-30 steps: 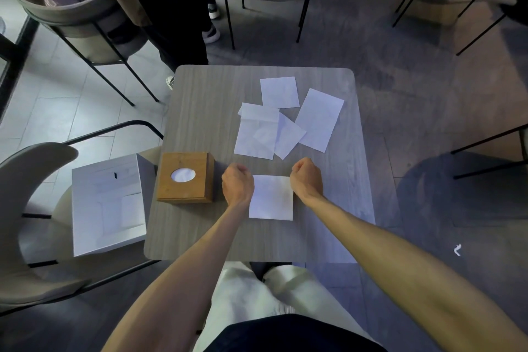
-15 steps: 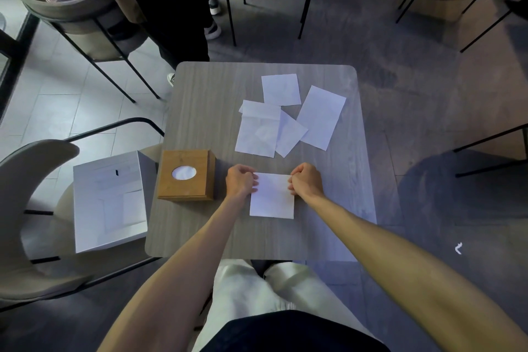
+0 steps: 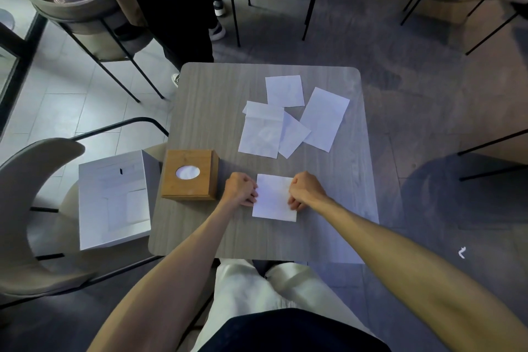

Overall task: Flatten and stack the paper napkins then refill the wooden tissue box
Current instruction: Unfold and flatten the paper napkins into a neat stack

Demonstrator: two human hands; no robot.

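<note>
My left hand (image 3: 240, 188) and right hand (image 3: 307, 190) pinch the napkin (image 3: 275, 197) by its sides; the loose napkins (image 3: 288, 120) lie at twelve o'clock, the box (image 3: 190, 174) at nine.

The far-left stretch of the counter (image 3: 205, 111) lies bare from its far edge down to the wooden tissue box (image 3: 190, 174), which stands at the left edge. Loose napkins (image 3: 288, 123) overlap across the far right half. The left grip (image 3: 239, 188) and right grip (image 3: 307, 190), fingers curled, flank the near napkin (image 3: 274, 197), touching its sides. A narrow gap separates the left grip from the box. Just beside the counter's left edge, a white box (image 3: 114, 197) sits on a chair (image 3: 34, 180).
</note>
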